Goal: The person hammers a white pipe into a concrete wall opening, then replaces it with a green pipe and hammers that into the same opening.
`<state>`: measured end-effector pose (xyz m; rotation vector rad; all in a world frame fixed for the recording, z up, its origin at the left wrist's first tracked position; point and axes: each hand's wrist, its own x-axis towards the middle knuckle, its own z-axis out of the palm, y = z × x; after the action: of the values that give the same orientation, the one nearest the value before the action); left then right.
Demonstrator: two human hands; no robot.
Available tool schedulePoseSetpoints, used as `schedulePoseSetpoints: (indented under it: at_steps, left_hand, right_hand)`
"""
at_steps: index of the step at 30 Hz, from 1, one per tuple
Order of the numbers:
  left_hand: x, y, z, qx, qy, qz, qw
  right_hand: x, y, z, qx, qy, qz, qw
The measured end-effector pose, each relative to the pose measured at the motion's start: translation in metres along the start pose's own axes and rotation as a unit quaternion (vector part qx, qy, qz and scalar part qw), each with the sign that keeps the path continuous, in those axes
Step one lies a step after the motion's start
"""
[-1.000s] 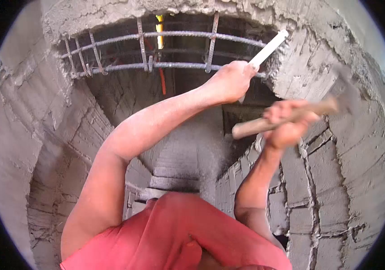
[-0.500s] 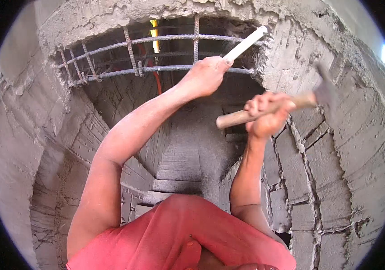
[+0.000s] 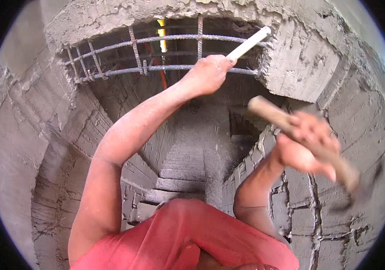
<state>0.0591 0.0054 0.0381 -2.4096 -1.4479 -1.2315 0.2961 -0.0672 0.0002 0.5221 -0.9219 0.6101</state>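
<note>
My left hand (image 3: 207,75) is wrapped round a straight pale rod (image 3: 251,42) in front of the steel bars. The rod's round end sticks out up and to the right, overlapping the broken concrete edge in this view; its other end is hidden in the fist. Off to the right, my right hand (image 3: 308,141) grips a hammer (image 3: 275,113) by its wooden handle. The hammer's head is smeared by motion at the lower right, while the handle's butt points up and left.
Crossed rebar (image 3: 145,69) spans an opening under a rough concrete edge (image 3: 111,22). A yellow object (image 3: 162,38) shows behind the bars. Dusty steps (image 3: 181,164) run down the middle, with a mortared block wall (image 3: 300,220) on the right.
My right hand has swung the hammer down and to the right, its head dropping away from the concrete. My left hand keeps hold of the rod, and the view has shifted slightly.
</note>
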Motion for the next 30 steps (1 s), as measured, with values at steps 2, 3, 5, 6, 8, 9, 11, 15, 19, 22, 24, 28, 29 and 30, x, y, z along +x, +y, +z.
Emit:
schedulePoseSetpoints:
  at_steps: [2,3,5,6,8,9,11,15,19,22,24,28,29,30]
  left_hand:
    - [-0.003,0.011,-0.006,0.010,-0.018,0.004,1.000]
    - [-0.004,0.013,-0.006,0.009,-0.017,0.002,1.000]
    - [-0.007,0.016,-0.003,0.022,0.005,0.034,0.999]
    - [-0.001,-0.007,0.011,0.062,0.034,0.139,0.988]
    - [-0.002,0.010,0.001,0.044,-0.030,0.021,0.998]
    - [-0.002,0.000,0.005,0.057,-0.006,0.057,0.997]
    - [-0.005,0.015,-0.003,-0.013,-0.019,0.016,1.000]
    - [-0.005,0.007,0.003,-0.016,-0.009,0.010,1.000]
    - [-0.003,0.019,-0.003,0.029,-0.037,0.035,0.998]
    - [-0.004,0.007,0.003,0.047,-0.075,0.023,0.996]
    - [0.000,-0.003,0.004,0.155,-0.051,0.145,0.976]
    - [-0.007,0.038,-0.024,-0.104,-0.118,-0.091,0.983]
    - [-0.007,0.038,-0.024,-0.092,-0.124,-0.113,0.982]
    - [-0.006,0.038,-0.025,-0.079,-0.129,-0.136,0.979]
  right_hand:
    - [0.010,0.000,-0.001,-0.054,-0.040,-0.145,0.987]
    - [0.011,0.014,-0.007,-0.018,-0.082,-0.175,0.981]
    - [-0.009,0.060,-0.021,-0.062,-0.026,0.033,0.997]
    - [-0.027,0.080,-0.026,-0.106,0.034,0.239,0.965]
    - [-0.041,0.073,-0.023,-0.106,0.136,0.379,0.909]
    - [-0.039,0.058,-0.020,-0.067,0.166,0.332,0.926]
    - [-0.016,0.022,-0.024,0.105,0.160,0.221,0.956]
    - [0.055,-0.048,-0.011,-0.017,0.024,-0.204,0.979]
    - [-0.027,0.066,-0.067,-0.474,-0.032,-0.113,0.872]
    - [-0.058,0.080,-0.036,-0.195,0.114,0.352,0.908]
    - [-0.025,0.042,-0.028,-0.095,0.069,0.250,0.961]
    - [0.052,-0.036,-0.010,-0.248,0.098,-0.194,0.944]
    - [0.060,-0.053,-0.032,-0.247,0.095,-0.196,0.944]
    - [0.067,-0.070,-0.057,-0.172,0.074,-0.260,0.947]
